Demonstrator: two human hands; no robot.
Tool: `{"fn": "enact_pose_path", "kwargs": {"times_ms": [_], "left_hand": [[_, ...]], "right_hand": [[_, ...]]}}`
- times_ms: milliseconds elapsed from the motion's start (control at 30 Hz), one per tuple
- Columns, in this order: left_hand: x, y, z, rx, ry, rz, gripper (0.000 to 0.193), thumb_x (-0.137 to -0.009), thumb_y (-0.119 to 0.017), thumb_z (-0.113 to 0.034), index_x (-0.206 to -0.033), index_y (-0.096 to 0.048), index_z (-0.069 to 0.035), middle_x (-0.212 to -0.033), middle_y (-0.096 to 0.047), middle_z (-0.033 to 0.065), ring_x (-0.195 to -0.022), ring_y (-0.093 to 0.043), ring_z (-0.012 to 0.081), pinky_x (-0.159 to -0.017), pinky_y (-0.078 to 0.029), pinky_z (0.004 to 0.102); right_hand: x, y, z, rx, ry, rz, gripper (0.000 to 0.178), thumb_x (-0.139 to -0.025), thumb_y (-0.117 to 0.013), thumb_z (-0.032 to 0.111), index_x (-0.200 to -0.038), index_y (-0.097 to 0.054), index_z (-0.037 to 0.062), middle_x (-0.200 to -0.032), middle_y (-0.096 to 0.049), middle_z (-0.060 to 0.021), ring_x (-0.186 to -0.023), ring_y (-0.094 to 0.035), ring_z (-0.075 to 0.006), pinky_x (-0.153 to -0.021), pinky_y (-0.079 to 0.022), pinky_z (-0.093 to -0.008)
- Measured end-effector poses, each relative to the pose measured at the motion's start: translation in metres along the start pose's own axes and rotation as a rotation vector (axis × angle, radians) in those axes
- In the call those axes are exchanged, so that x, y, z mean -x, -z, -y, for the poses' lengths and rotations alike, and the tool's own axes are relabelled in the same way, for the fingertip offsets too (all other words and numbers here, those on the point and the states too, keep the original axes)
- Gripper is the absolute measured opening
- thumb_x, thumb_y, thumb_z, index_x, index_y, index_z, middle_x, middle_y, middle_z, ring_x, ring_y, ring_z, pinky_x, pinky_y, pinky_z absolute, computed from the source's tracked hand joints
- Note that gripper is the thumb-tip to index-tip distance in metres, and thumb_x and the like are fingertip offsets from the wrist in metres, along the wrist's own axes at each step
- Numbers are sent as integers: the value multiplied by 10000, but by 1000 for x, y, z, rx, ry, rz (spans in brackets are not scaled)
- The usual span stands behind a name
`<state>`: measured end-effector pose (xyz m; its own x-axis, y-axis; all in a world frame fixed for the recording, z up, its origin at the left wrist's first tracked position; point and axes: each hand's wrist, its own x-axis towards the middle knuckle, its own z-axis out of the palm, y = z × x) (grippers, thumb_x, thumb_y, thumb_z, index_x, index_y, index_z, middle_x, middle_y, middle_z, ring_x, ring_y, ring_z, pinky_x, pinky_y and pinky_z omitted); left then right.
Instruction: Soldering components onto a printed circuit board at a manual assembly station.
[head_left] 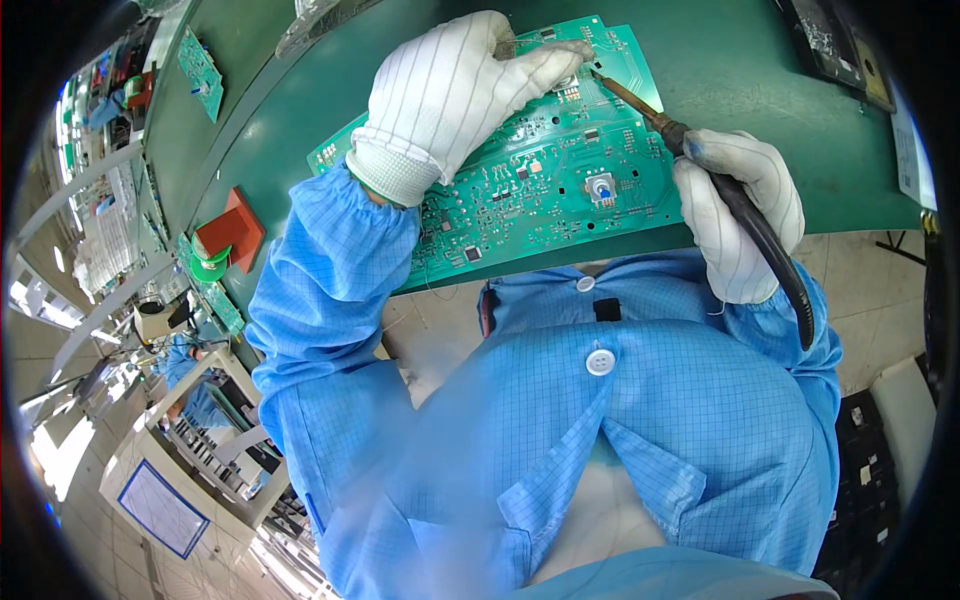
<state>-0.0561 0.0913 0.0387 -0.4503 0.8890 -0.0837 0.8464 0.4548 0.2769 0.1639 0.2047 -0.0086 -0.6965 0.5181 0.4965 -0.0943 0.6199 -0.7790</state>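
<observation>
A green circuit board (540, 170) is pressed flat by the gloved left hand (450, 90); a soldering iron (640, 105) (tip at the far edge) is gripped by the right hand (740, 210).

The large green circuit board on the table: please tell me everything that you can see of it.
The large green circuit board lies flat on the green table, near its front edge. It carries many small dark and silvery parts and one blue-topped knob part. The left hand, in a white striped glove, rests on its top. The right hand holds a dark soldering iron with its tip at the far edge.
</observation>
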Motion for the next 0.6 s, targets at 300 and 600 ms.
{"fn": "enact_pose_path", "kwargs": {"times_ms": [300,600], "left_hand": [[6,-6,-7,66,16,-133,455,-865,-668,-475,-772,-586,-38,-720,-620,186,-692,-628,386,-619,-505,445],[12,-11,-7,-61,-164,-308,370,-887,-663,-392,-757,-553,-63,-669,-595,141,-634,-617,338,-573,-498,414]], "right_hand": [[2,-1,0,-85,-80,-50,232,-771,-737,-57,-977,-660,16,-928,-717,-113,-731,-701,-170,-633,-562,-274],[5,-3,3,-71,-126,-89,216,-776,-744,-33,-968,-673,36,-910,-720,-102,-687,-686,-143,-617,-555,-261]]}}
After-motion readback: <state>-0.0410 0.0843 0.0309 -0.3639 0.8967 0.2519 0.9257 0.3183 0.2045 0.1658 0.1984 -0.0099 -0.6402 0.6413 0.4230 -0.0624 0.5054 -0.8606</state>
